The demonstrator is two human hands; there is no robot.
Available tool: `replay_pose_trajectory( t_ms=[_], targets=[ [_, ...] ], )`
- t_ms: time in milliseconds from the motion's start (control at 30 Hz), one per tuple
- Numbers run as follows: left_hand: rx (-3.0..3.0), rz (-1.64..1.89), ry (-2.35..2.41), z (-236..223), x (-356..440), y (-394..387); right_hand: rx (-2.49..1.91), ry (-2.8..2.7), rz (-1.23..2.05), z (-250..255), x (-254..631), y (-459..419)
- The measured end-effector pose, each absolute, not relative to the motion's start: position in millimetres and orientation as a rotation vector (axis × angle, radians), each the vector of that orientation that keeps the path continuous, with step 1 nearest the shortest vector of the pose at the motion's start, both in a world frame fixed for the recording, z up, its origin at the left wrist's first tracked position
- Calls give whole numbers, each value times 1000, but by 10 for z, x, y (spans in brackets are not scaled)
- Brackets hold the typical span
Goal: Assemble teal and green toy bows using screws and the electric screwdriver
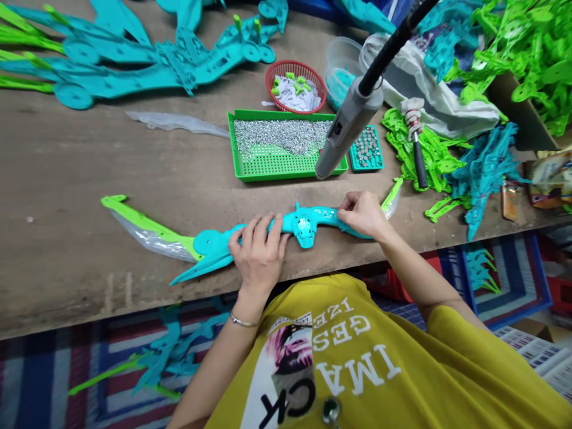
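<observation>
A teal plastic toy bow (pixel 305 227) lies across the near part of the table, with a raised mask-like piece at its middle. Its ends carry lime-green arms with clear blade-shaped parts (pixel 163 239). My left hand (pixel 260 250) rests over the bow left of the middle, fingers curled over its far edge and thumb on the near side. On the right half, my right hand (pixel 364 213) is closed in a pinch, fingertips down at the teal surface. Whatever is between those fingertips is hidden. A grey electric screwdriver (pixel 344 128) hangs above, beyond the bow.
Small metal screws fill a green tray (pixel 290 170), beside a smaller teal tray (pixel 367 149) of round metal pieces. Behind stands a red basket (pixel 273 83). Teal assemblies (pixel 134 65) lie back left; green parts (pixel 540 65) and a hammer (pixel 419 158) are at right.
</observation>
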State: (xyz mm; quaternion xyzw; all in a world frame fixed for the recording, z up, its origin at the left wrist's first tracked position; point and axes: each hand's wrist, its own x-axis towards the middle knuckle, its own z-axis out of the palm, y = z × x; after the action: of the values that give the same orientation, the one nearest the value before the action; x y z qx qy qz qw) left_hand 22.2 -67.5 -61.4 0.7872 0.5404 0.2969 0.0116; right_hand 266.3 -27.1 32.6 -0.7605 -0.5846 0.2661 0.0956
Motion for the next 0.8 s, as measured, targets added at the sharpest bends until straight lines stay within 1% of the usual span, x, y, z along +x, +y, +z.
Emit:
replay_pose_trajectory(
  t_ms=[133, 267, 433, 533, 633, 700, 800],
  targets=[
    [2508, 938, 1696, -588, 211, -671, -2255, -1837, 790, 345, 2644, -283],
    [2622, 895, 1715, -489, 214, -681, -2202, -1963, 870, 383, 2684, -303],
    [2619, 666, 1663, -337, 383, -669, -2084, -1987, 934, 372, 2764, -340],
    [2656, 507, 1572, -291, 491, -612, -1890, -2003, 993, 389, 2887, -428],
    [2594, 380, 1579, -301, 465, -575, -1738, -2281, 834, 393, 3092, -564],
    [2519, 461, 1596, -306, 368, -629, -1696, -2488, 719, 350, 3211, -662],
    [2301, 772, 1643, -263, 197, -899, -1613, -2617, 606, 220, 3246, -795]
  ],
)
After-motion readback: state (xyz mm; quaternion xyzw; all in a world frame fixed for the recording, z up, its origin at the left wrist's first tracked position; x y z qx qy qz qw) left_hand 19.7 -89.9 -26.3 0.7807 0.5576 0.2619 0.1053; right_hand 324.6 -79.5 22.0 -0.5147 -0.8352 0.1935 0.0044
